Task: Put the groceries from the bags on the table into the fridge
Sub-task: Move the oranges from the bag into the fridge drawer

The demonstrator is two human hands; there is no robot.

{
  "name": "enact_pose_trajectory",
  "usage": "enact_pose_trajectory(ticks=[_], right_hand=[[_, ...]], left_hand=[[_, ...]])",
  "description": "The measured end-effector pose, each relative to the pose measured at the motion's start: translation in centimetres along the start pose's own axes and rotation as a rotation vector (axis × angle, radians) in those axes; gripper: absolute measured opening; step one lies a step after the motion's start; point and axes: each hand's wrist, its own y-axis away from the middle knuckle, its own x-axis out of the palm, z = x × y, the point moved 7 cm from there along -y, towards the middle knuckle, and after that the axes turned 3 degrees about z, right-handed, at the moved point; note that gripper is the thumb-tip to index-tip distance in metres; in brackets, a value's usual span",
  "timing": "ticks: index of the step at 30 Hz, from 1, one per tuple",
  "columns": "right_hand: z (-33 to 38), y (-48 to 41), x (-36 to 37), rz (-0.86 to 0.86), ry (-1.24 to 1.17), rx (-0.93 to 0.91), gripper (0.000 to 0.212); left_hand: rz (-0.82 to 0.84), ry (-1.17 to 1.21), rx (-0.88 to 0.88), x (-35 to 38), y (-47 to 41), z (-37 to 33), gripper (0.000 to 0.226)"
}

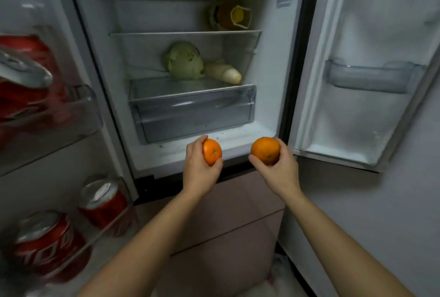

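The fridge (266, 106) stands open in front of me with both doors swung out. My left hand (198, 170) is shut on one orange (212, 152), and my right hand (279, 169) is shut on a second orange (265, 150). Both oranges hover just in front of the fridge's bottom ledge, below the clear drawer (192, 112). On the shelf above the drawer lie a green cabbage (184, 61) and a white radish (223, 73). Higher up stands a jar with a yellow lid (229, 17).
The left door's bins hold several red soda cans (103, 201), close to my left arm. The right door carries a clear bin (371, 77) with nothing seen in it. Below the compartment are pinkish freezer drawer fronts (228, 215).
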Motion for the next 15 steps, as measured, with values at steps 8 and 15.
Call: enact_pose_trajectory(ticks=[8, 15], right_hand=[[1.2, -17.0, 8.3, 0.176, -0.044, -0.156, 0.068], [5.7, -26.0, 14.3, 0.323, -0.012, -0.416, 0.095]], left_hand=[[-0.114, -0.431, -0.018, -0.4, -12.6, 2.7, 0.085], [-0.002, -0.721, -0.176, -1.7, -21.1, 4.1, 0.104]])
